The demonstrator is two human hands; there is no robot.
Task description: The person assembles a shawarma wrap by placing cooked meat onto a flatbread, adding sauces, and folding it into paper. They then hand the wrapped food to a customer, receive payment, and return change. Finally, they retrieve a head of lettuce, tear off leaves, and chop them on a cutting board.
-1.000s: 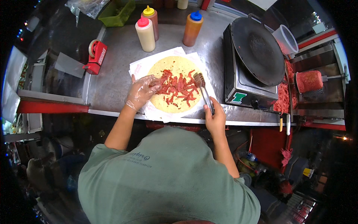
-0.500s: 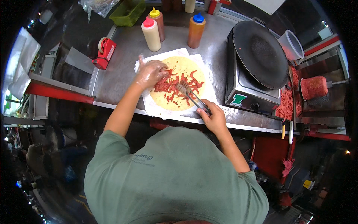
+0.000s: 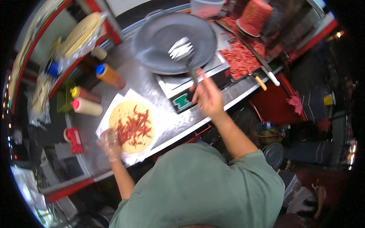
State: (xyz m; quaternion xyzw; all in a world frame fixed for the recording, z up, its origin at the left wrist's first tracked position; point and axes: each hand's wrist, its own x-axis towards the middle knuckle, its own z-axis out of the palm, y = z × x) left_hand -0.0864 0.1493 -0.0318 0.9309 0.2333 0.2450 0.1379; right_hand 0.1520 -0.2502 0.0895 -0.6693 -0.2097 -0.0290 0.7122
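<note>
My right hand (image 3: 208, 97) is closed round the handle of metal tongs (image 3: 193, 68). The tongs' scalloped tips hang over the round black pan (image 3: 154, 41), with no food visible in them. In a clear plastic glove, my left hand (image 3: 110, 144) rests at the left edge of the round flatbread (image 3: 118, 110), fingers apart and close to the meat. Reddish meat strips (image 3: 133, 129) lie spread across the flatbread's middle. White paper (image 3: 129, 93) lies under the flatbread on the metal counter.
Right of the burner (image 3: 178, 87) are a heap of shredded meat (image 3: 243, 57), a meat cone (image 3: 256, 17) and two knives, one white-handled (image 3: 272, 78). Sauce bottles (image 3: 87, 107) and a red tape dispenser (image 3: 74, 140) stand at left. Bagged flatbreads (image 3: 81, 34) sit on a shelf.
The view has turned toward the right. My right hand has carried the tongs from the meat on the flatbread to above the pan. My left hand stays by the flatbread.
</note>
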